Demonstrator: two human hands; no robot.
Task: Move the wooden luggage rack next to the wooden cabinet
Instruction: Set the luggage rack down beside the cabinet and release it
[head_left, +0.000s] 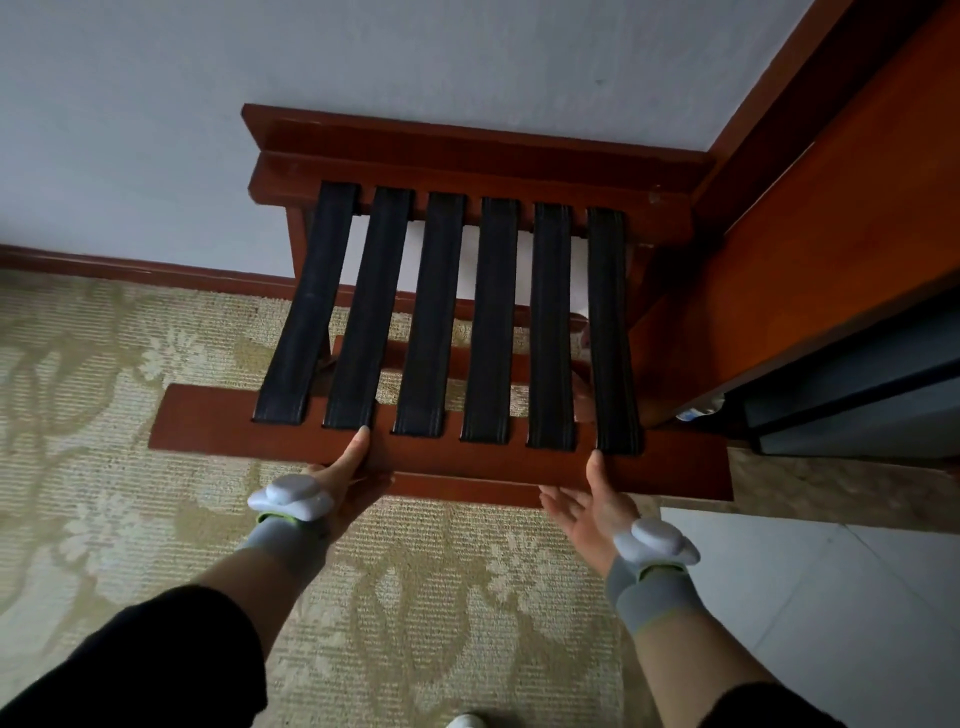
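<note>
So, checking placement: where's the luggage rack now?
Head view, centre: the luggage rack stands on the carpet, back against the wall, its right side beside the wooden cabinet.

This looks like a hotel guest room. A folding wooden luggage rack (441, 312) with six black straps (431, 317) stands on the floor, its back rail against a plain pale wall (363, 62), beside a reddish wooden cabinet (810, 218) at the right. The floor is beige carpet (104, 389) with a large floral pattern, edged by a dark wooden skirting board (130, 267), and gives way to pale floor tiles (841, 597) at the lower right.
</note>
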